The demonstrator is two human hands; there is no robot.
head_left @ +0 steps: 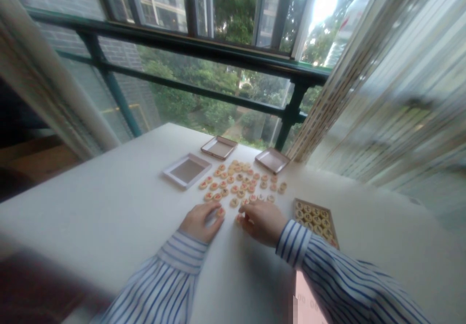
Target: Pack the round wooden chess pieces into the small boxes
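Note:
Round xiangqi pieces point(235, 189) with red or dark characters lie scattered on a white table. My left hand point(200, 220) rests at the near side of the spread, thumb and fingers closed around a xiangqi piece point(220, 212) with a red mark. Opposite it, my right hand point(265, 220) has curled fingers at another xiangqi piece point(239, 219), which its fingertips partly cover. Beyond my right wrist lies a tray of pieces point(316, 217) set in close rows, its near part hidden by my sleeve.
Three shallow trays or lids stand behind the pieces: one at left point(171, 172), one at the back point(219, 155), one at right point(274, 165). The white table point(109, 193) reaches a window with a green railing point(189, 47). A string curtain point(364, 76) hangs on the right.

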